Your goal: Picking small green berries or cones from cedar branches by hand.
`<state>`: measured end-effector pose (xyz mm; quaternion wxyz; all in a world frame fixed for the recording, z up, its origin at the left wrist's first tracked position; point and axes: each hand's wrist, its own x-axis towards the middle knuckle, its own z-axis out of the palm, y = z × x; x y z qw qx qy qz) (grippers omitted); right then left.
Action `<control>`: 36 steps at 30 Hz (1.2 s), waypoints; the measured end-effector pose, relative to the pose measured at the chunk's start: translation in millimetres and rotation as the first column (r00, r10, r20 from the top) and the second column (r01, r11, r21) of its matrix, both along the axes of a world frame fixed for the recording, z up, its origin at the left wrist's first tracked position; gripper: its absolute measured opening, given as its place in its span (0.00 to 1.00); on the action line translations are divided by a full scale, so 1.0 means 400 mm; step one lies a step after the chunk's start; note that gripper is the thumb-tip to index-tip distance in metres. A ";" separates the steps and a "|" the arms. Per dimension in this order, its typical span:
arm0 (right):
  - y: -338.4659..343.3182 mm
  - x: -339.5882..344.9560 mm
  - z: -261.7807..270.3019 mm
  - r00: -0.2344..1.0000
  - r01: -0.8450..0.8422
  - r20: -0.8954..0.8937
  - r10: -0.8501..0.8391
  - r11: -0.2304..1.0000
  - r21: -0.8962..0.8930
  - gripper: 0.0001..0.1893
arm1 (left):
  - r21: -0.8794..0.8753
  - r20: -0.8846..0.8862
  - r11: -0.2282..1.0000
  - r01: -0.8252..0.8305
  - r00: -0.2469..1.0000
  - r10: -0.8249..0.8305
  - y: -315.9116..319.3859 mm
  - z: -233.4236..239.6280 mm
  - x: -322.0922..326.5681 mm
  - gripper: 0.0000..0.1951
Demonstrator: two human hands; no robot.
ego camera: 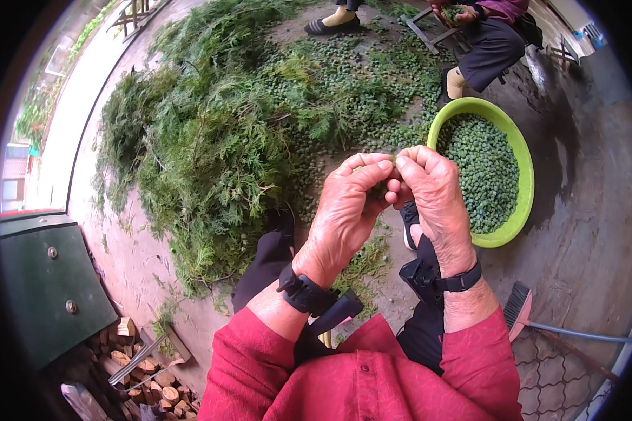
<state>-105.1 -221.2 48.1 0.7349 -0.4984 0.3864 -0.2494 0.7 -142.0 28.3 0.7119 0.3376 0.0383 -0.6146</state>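
My left hand (345, 202) and my right hand (434, 189) meet in front of me, thumbs and forefingers pinched together. Between the fingertips is a small greenish bit of conifer (393, 160), mostly hidden by the fingers. More green shows inside the curled left fingers, too covered to make out. Just right of my right hand stands a lime-green plastic basin (526, 181), filled with small green conifer cones (482, 173). To the left lies a large heap of leafy conifer branches (216, 142), with loose cones (342, 68) scattered over the floor beyond.
A seated person (492, 52) holds green sprigs at the far right; another person's shoe (332, 25) is at the top. A pink broom (519, 310) lies at lower right. Split firewood (163, 387) and a dark green panel (58, 289) are at lower left.
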 end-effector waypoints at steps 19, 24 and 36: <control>-0.015 -0.013 -0.008 0.949 -0.169 -0.288 -0.124 0.574 -0.801 0.09 | -0.197 -0.390 0.938 -0.286 0.901 0.192 -0.008 0.015 0.049 0.20; 0.030 0.023 0.008 0.975 -0.089 -0.153 -0.161 0.346 -0.934 0.11 | -0.323 -0.377 0.908 -0.266 0.917 0.134 -0.011 0.014 0.048 0.27; 0.047 0.060 -0.005 0.978 -0.199 -0.210 -0.018 0.249 -0.948 0.11 | -0.281 -0.439 0.938 -0.201 0.896 0.061 0.006 0.003 0.049 0.27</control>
